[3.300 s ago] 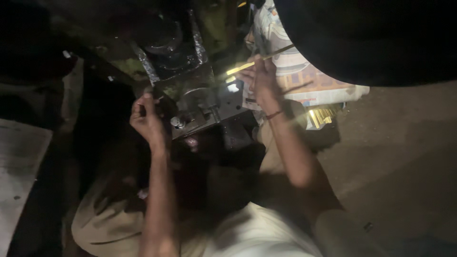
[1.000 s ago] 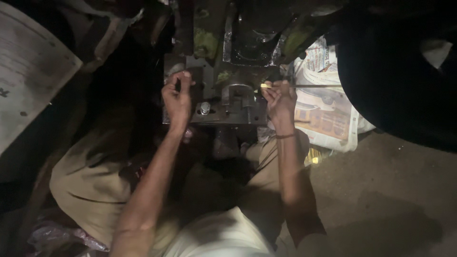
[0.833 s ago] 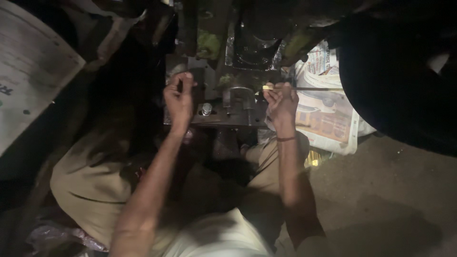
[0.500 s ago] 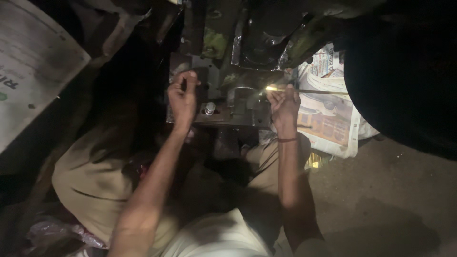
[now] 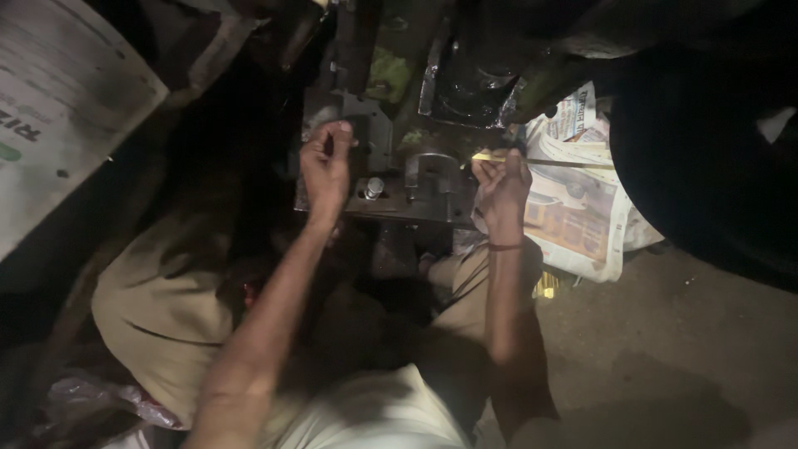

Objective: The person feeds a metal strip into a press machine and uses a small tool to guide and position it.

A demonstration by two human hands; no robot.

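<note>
1. Dim workshop floor, bare concrete, with a grimy metal block sitting low in front of the seated person's knees.
2. Resting across the block's right edge is a thin yellow strip, running out rightwards over the newspaper.
3. Pinched shut on the strip's near end is the right hand, just right of the block; a steady, level pinch would probably keep the strip from skewing.
4. At the block's left edge the left hand is curled closed at the metal, though I cannot tell whether it grips a small part or merely braces. Pressing down there looks sensible, so the block does not shift.
5. On top of the block stands a bolt head, between the two hands.
6. Well left of the block lies a printed sack.
</note>
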